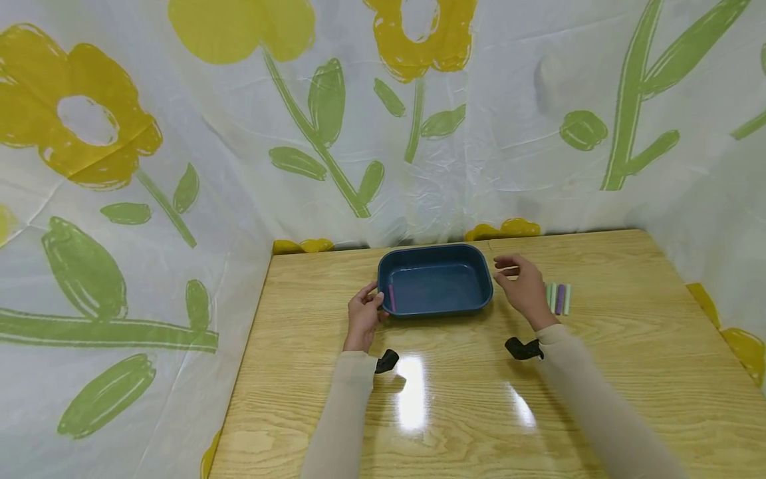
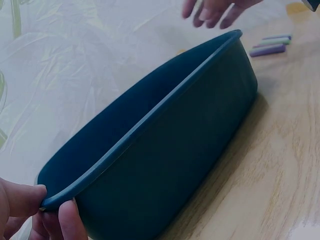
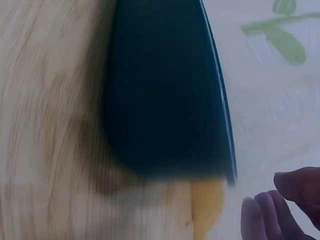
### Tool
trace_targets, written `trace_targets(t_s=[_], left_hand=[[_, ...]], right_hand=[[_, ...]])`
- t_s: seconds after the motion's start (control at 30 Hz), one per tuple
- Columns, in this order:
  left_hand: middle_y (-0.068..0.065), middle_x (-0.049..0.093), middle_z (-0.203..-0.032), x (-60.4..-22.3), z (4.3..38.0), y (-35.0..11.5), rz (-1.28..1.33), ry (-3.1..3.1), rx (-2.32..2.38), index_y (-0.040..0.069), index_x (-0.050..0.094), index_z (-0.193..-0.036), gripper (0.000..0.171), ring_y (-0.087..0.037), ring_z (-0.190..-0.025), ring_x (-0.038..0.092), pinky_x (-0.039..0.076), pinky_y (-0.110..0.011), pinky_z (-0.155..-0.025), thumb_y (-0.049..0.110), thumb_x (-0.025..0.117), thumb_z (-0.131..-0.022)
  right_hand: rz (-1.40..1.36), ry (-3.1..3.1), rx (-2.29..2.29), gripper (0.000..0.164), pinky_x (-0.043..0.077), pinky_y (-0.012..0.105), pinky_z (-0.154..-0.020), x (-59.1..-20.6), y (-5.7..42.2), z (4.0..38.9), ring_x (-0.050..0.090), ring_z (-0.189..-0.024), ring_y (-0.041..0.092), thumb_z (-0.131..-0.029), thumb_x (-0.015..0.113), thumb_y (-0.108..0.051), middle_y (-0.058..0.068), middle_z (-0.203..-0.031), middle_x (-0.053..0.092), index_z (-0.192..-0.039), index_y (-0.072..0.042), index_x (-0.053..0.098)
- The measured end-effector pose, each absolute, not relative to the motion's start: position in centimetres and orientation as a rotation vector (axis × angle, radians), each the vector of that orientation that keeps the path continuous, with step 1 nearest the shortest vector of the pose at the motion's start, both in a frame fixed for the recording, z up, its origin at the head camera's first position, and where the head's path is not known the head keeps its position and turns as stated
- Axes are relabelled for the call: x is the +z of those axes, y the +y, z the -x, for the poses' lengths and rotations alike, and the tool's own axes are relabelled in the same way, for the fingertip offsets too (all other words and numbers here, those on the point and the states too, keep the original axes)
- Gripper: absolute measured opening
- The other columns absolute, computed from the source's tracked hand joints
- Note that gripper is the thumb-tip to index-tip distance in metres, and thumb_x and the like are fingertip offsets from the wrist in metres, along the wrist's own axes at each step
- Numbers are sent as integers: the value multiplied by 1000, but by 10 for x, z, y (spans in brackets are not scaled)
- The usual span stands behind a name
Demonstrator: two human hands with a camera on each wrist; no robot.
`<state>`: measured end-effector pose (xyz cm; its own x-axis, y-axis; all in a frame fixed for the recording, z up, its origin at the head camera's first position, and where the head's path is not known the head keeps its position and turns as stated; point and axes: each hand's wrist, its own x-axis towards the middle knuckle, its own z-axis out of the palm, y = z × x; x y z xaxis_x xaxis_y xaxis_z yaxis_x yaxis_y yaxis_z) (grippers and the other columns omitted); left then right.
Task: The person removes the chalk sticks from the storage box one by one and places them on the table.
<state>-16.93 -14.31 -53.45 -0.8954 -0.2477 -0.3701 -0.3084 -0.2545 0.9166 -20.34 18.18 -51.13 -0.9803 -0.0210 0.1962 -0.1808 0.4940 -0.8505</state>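
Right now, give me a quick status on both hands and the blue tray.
Left hand grips the blue tray at its left rim. Right hand open, just off the right rim, holding nothing. Pink chalk inside; more chalk sticks beside it.

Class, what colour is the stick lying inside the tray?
Pink stick, best seen in the head view.

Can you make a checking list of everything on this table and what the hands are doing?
Surface: glossy wooden table, lamp glare.
Job's things: blue tray with a pink chalk inside by its left wall.
Clutter: chalks in a row right of the tray.
Hands: left hand pinches the tray's left rim; right hand holds nothing, fingers loose, beside the right rim.
Cables: nothing seen.
Surroundings: flowered sheet behind and beside.
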Motion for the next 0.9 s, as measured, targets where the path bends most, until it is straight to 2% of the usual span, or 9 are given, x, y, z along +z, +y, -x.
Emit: trace_targets(t_s=[0.1, 0.2, 0.27, 0.37, 0.9], left_hand=[[-3, 51, -99, -535, 170, -143, 710, 1897, 2358, 3, 60, -147, 40, -12, -74, 54, 51, -20, -60, 4, 60, -107], [-3, 51, -98, -536, 170, -143, 711, 1892, 2362, 3, 60, -147, 40, -12, -71, 53, 51, -21, -59, 4, 60, -107], [-3, 51, -99, -536, 171, -143, 712, 1891, 2363, 2, 60, -147, 41, -12, -69, 53, 51, -21, -59, 4, 60, -107], [-3, 51, -99, -535, 171, -143, 717, 1892, 2361, 2, 59, -148, 41, -11, -68, 52, 50, -21, -59, 3, 60, -107], [-3, 51, -100, -535, 171, -142, 726, 1892, 2353, 3, 60, -148, 41, -12, -70, 53, 50, -22, -59, 3, 60, -107]], right_hand=[[-191, -2571, 1515, 29, 52, 16, -81, -512, 168, 207, 68, -108, 45, -102, 65, 5, 29, -125, 68, -130, 8, 65], [-227, -2563, 1544, 28, 58, 36, -87, -512, 154, 209, 67, -107, 44, -101, 65, 5, 29, -124, 68, -129, 8, 66], [-252, -2551, 1554, 28, 58, 49, -90, -512, 144, 210, 67, -106, 45, -100, 66, 6, 28, -123, 68, -128, 7, 66], [-298, -2535, 1575, 28, 56, 57, -92, -513, 129, 211, 67, -106, 45, -99, 67, 8, 28, -121, 68, -127, 8, 67], [-349, -2651, 1682, 30, 61, 49, -84, -517, 54, 213, 71, -101, 39, -97, 71, 5, 23, -120, 70, -127, 5, 67]])
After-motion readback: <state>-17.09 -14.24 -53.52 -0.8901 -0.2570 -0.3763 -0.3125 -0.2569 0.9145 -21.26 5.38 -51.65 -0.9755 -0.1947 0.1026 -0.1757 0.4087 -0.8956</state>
